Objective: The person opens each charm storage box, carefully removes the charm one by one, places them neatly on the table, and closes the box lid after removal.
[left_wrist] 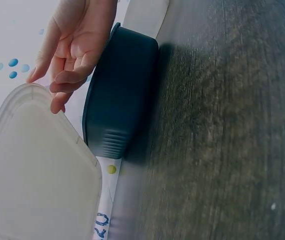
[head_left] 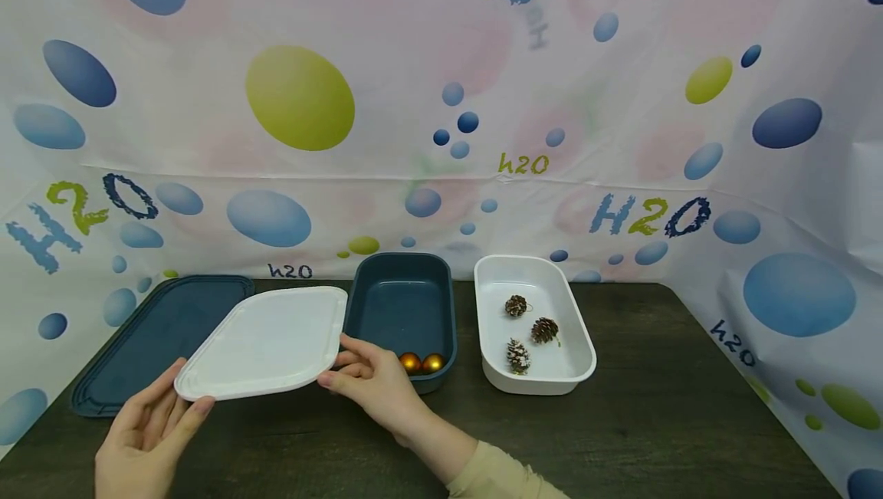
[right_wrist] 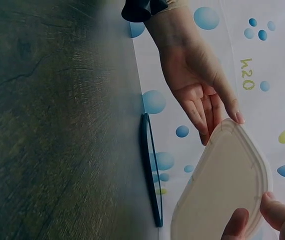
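Observation:
A white plastic lid (head_left: 265, 342) is held up over the table between both hands. My left hand (head_left: 148, 434) pinches its near left corner between thumb and fingers. At the right edge, my right hand (head_left: 379, 384) pinches the lid with thumb and fingertips. Both wrist views show the lid's pale underside with its raised rim. Behind the lid, partly covered by it, lies a dark blue lid (head_left: 159, 330) on the table. Just beyond the right hand stands a dark blue container (head_left: 400, 307) with two shiny gold balls (head_left: 422, 363) at its near end.
To the right stands a white container (head_left: 538, 384) with three pine cones (head_left: 543, 330) inside. All stand on a dark wooden table (head_left: 655, 407), backed by a white curtain (head_left: 393, 200) printed with coloured ovals and lettering.

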### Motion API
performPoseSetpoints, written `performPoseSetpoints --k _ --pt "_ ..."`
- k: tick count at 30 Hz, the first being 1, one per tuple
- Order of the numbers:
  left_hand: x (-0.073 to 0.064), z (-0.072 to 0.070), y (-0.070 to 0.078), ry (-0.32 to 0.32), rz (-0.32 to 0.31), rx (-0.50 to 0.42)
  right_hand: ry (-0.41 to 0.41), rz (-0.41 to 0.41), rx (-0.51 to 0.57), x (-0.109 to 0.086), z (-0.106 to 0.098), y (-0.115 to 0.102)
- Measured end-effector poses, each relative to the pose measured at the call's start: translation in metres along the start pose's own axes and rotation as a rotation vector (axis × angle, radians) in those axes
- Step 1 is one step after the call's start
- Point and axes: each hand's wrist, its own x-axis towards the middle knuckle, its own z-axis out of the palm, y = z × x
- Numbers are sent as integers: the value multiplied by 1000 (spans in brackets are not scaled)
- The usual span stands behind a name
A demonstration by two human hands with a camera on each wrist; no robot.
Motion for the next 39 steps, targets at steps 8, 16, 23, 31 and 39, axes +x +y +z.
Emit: performPoseSetpoints --k 8,16,23,31,39 --pt "4 -5 -6 24 -100 89 -1 20 -61 -1 6 2" --pt "5 -11 -11 -6 -117 104 -70 78 -109 -6 13 0" --pt "6 -17 -17 -35 -202 193 -79 104 -139 -6 14 3" --pt "13 -19 -18 -97 -292 428 -157 72 -224 -11 15 8" --pt "19 -30 -31 -251 -231 486 -222 103 -485 -16 14 12"
